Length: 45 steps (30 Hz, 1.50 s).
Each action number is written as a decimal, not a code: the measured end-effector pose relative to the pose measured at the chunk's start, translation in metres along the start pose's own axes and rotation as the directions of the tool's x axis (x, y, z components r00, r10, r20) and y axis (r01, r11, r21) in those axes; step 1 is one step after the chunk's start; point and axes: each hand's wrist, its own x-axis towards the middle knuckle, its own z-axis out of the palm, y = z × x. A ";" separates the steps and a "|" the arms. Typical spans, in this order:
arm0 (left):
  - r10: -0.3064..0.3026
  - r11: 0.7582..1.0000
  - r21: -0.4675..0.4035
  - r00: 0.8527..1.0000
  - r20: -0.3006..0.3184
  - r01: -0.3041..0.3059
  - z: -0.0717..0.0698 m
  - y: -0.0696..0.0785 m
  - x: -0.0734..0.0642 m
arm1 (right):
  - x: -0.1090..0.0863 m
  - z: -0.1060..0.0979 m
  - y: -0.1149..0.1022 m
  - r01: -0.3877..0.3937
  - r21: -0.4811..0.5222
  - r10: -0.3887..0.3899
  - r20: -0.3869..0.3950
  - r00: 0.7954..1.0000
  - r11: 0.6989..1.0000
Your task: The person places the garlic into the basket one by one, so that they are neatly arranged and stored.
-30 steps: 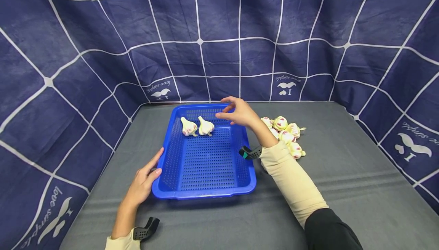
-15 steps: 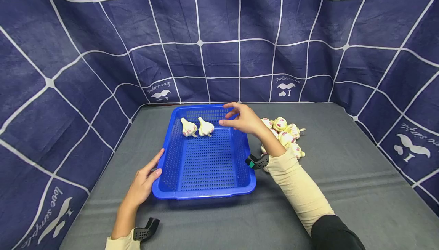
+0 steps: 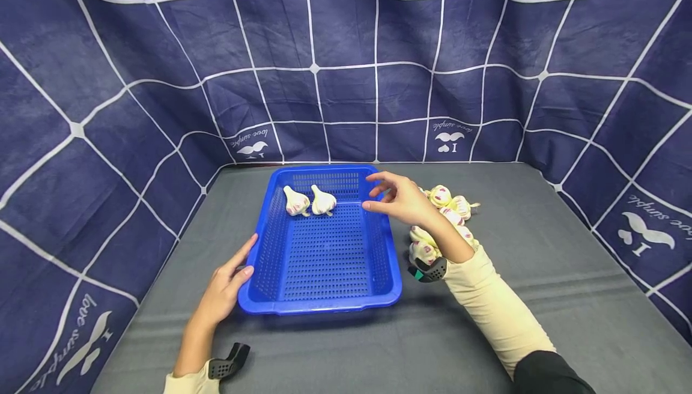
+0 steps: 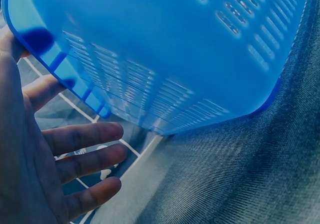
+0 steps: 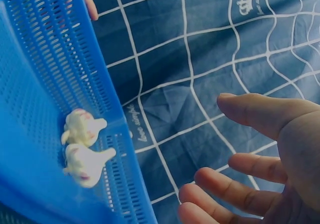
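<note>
In the head view a blue perforated plastic basket (image 3: 320,306) lies on the table. Two white garlic bulbs (image 3: 296,201) with pinkish streaks are side by side in its far left corner. My left hand (image 3: 218,292) rests against the basket's left rim; thumb and index finger touch it, while the other fingers extend free in the left wrist view. Above the basket's right rim is my right hand (image 3: 402,200), its fingers loosely bent and apart, with nothing between them. Beyond this hand a heap of garlic bulbs (image 3: 461,207) lies right of the basket, partly hidden by the hand and forearm.
Grey cloth covers the table (image 3: 540,262). A dark blue curtain (image 3: 346,93) with white grid lines hangs behind and along both sides. Black straps with small devices (image 3: 430,270) sit at both wrists.
My right hand has moved right and nearer, from over the basket's far right corner towards the heap, staying free of any bulb. The left hand and both bulbs in the basket stay put.
</note>
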 end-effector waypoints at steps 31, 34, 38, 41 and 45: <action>-0.022 0.999 0.025 1.000 0.003 0.022 0.000 0.000 0.001 | -0.059 -0.023 0.051 0.012 -0.025 -0.013 -0.047 0.999 1.000; -0.019 0.999 0.034 1.000 0.002 0.019 0.000 0.000 0.001 | -0.065 -0.026 0.057 -0.013 -0.032 0.011 -0.049 0.999 0.999; -0.007 0.999 0.038 1.000 -0.001 0.007 0.001 -0.001 0.002 | -0.074 -0.029 0.066 -0.045 -0.074 0.041 -0.059 0.997 0.996; -0.005 0.999 0.037 1.000 0.002 0.004 0.000 -0.001 0.002 | -0.079 -0.031 0.072 -0.059 -0.109 0.050 -0.078 0.996 0.992; -0.004 0.999 0.033 1.000 0.000 0.004 0.000 -0.001 0.002 | -0.086 -0.035 0.079 -0.065 -0.132 0.052 -0.098 0.994 0.989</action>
